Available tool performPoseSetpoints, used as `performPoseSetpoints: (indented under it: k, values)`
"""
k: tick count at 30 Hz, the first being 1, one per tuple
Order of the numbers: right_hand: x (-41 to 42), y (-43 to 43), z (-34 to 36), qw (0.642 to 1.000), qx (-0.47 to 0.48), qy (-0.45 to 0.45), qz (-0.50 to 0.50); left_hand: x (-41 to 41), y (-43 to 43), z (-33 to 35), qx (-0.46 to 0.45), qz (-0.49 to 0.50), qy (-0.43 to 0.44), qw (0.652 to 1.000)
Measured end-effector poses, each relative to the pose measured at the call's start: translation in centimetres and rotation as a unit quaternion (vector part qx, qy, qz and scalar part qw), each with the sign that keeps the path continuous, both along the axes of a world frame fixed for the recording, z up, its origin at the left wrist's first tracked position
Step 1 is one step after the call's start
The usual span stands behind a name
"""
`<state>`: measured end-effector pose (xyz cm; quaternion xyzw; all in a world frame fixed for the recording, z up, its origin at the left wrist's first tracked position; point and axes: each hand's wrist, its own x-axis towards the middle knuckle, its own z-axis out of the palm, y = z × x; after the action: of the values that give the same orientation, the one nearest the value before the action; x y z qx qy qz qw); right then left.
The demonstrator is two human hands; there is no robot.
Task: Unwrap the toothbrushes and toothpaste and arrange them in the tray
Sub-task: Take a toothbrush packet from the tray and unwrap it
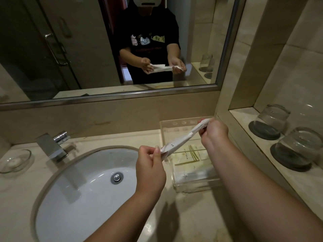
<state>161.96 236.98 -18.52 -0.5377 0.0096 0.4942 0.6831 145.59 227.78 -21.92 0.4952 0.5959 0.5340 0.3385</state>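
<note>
Both hands, left hand [150, 165] and right hand [214, 131], grip the wrapper [181, 139] (pulled taut); a sudden tear could fling its contents into the sink [78, 180].

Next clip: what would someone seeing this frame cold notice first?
Two bare hands stretch a white wrapped packet between them at centre, the left hand over the sink edge, the right hand above the clear tray on the counter. The mirror above repeats the pose. Two upturned glasses sit on dark coasters in the right-hand niche.
</note>
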Motion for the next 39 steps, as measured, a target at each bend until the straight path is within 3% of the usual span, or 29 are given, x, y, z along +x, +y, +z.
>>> performPoseSetpoints:
  k: [4,7,8,10,13,19,24,28,33,39]
  values:
    - [-1.4,-0.2,0.4,0.985,0.043,-0.160,0.045,-0.6,1.4,1.7,-0.082,-0.028,0.135,0.987]
    - [-2.4,-0.6,1.0,0.969,0.087,-0.220,0.074,-0.4,2.2,3.2,-0.018,-0.073,0.242,0.967]
    - [-2.7,-0.8,1.4,0.964,0.102,-0.232,0.080,0.0,2.2,3.5,0.012,-0.110,0.253,0.961]
    - [-3.2,-1.1,2.1,0.959,0.127,-0.235,0.089,0.9,2.3,3.3,-0.014,-0.174,0.252,0.952]
    - [-3.4,-1.6,3.0,0.961,0.154,-0.203,0.106,1.1,2.8,2.5,-0.061,-0.176,0.243,0.952]
    - [-2.4,-2.5,4.0,0.962,0.170,-0.153,0.150,1.3,3.1,1.8,-0.049,-0.229,0.125,0.964]
    - [-1.8,-2.9,3.6,0.958,0.156,-0.183,0.155,1.5,2.6,1.1,-0.068,-0.263,0.074,0.960]
    - [-1.2,-2.9,3.3,0.960,0.145,-0.186,0.152,1.4,2.3,1.0,-0.054,-0.242,0.042,0.968]
    - [-1.6,-3.7,1.3,0.972,0.111,-0.162,0.129,1.4,2.8,2.4,-0.058,-0.204,-0.116,0.970]
    - [-2.5,-5.3,-0.8,0.980,0.053,-0.156,0.108,1.6,3.1,3.2,-0.057,-0.194,-0.206,0.958]
